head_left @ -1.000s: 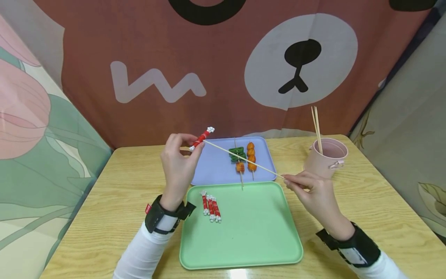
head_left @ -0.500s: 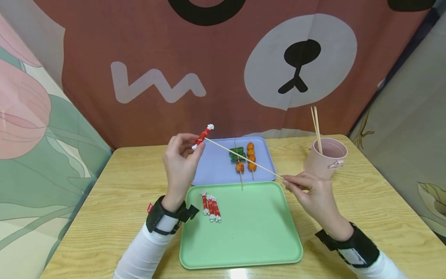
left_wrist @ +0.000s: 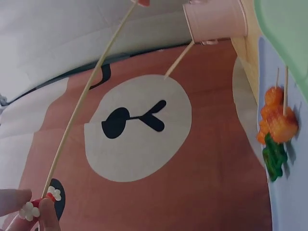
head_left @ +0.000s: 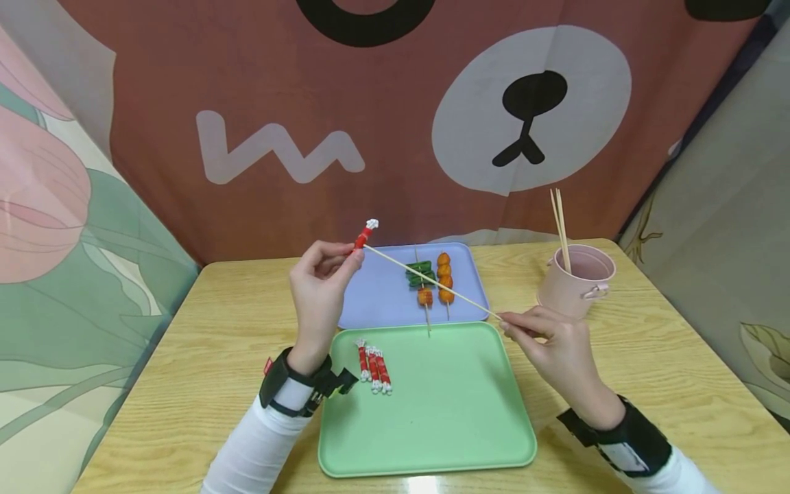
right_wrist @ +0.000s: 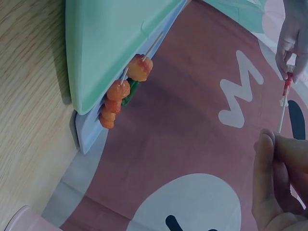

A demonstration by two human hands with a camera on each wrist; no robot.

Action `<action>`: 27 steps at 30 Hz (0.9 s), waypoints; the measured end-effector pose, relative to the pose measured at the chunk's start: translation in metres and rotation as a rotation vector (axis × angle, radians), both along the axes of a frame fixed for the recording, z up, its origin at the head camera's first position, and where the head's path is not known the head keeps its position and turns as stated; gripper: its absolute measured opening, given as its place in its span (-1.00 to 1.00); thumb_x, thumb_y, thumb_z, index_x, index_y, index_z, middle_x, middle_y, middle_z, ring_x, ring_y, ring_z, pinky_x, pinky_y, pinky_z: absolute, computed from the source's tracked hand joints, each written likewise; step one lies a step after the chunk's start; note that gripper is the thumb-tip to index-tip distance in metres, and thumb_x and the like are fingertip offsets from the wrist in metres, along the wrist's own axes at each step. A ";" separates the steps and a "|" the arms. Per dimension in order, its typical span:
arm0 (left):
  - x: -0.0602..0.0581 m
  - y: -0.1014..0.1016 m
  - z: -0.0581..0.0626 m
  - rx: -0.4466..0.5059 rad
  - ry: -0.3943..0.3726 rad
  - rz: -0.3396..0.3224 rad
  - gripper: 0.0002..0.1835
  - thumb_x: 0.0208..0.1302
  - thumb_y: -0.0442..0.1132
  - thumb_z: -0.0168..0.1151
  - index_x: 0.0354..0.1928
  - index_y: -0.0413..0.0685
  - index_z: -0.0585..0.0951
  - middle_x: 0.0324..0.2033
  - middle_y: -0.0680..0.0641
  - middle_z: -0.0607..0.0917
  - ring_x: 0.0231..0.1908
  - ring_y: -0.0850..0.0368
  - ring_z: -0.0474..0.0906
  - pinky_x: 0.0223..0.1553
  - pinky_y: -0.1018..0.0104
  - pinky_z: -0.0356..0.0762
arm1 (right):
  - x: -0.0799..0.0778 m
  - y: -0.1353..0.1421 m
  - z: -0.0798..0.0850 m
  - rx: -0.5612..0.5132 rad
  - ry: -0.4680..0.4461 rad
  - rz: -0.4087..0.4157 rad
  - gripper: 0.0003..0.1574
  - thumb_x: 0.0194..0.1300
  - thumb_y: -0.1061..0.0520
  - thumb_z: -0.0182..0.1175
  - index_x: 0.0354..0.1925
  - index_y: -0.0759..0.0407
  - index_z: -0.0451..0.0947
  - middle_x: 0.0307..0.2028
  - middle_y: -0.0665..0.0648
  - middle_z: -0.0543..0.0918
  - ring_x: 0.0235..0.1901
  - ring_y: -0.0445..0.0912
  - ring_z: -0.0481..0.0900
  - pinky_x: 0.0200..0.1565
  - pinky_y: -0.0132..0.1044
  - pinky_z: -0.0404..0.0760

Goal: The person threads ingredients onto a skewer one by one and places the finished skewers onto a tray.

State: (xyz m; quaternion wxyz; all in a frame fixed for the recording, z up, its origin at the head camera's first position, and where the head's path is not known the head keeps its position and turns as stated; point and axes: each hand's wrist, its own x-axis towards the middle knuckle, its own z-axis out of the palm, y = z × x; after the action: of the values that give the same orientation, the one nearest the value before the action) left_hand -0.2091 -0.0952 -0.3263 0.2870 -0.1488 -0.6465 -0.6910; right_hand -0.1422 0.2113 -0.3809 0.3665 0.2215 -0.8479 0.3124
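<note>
Above the blue-purple tray, my left hand pinches a small red stick-shaped piece with white knobbed ends between thumb and fingers. Its lower end is hidden by the fingertips. My right hand pinches a thin wooden skewer near its right end. The skewer's other end meets the red piece at the left fingertips, as the left wrist view also shows, where a white end sticks out between the fingers. Several similar red pieces lie side by side on the green tray.
Two loaded skewers lie on the blue-purple tray: one with green pieces and an orange-brown chunk, one with orange balls. A pink bucket holding a few bare skewers stands behind the right hand. A printed cloth hangs behind the table.
My left hand has shifted slightly right, and its fingertips now cover the red piece's lower white end, which showed before. The right hand and skewer have barely moved.
</note>
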 end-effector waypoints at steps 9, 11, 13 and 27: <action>-0.001 0.001 -0.003 0.110 -0.072 -0.080 -0.78 0.09 -0.34 0.39 -0.30 -0.38 0.61 -0.40 -0.08 0.70 -0.43 0.01 0.67 -0.23 0.30 0.67 | 0.001 -0.002 0.000 -0.006 0.001 -0.004 -0.65 -0.21 0.40 0.49 -0.33 0.17 0.76 -0.57 -0.04 0.69 -0.58 -0.31 0.59 -0.51 -0.64 0.47; -0.001 0.002 -0.003 0.147 -0.092 -0.101 -0.79 0.08 -0.37 0.39 -0.32 -0.40 0.60 -0.42 -0.07 0.70 -0.44 0.00 0.66 -0.25 0.30 0.67 | 0.002 -0.002 0.001 -0.009 0.004 -0.002 -0.65 -0.21 0.40 0.48 -0.34 0.17 0.76 -0.57 -0.03 0.69 -0.59 -0.31 0.59 -0.52 -0.64 0.47; -0.001 0.003 -0.004 0.191 -0.109 -0.125 -0.82 0.07 -0.42 0.38 -0.34 -0.41 0.60 -0.44 -0.08 0.71 -0.46 0.02 0.66 -0.28 0.30 0.66 | 0.002 -0.003 0.000 -0.016 0.002 0.000 -0.66 -0.20 0.40 0.48 -0.34 0.17 0.76 -0.58 -0.02 0.69 -0.59 -0.31 0.58 -0.51 -0.64 0.48; 0.003 0.020 -0.013 0.192 -0.174 -0.202 -0.80 0.05 -0.40 0.39 -0.37 -0.44 0.60 -0.44 -0.06 0.72 -0.47 0.11 0.66 -0.30 0.32 0.65 | 0.000 -0.010 -0.001 -0.042 -0.045 0.031 -0.74 -0.12 0.35 0.47 -0.34 0.20 0.75 -0.54 0.00 0.70 -0.52 -0.31 0.61 -0.39 -0.66 0.53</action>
State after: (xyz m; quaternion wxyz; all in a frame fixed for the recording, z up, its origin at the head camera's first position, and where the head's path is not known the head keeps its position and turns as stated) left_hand -0.2058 -0.0751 -0.3395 0.1718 -0.1246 -0.5818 -0.7851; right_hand -0.1423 0.2016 -0.3814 0.3470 0.2200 -0.8457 0.3407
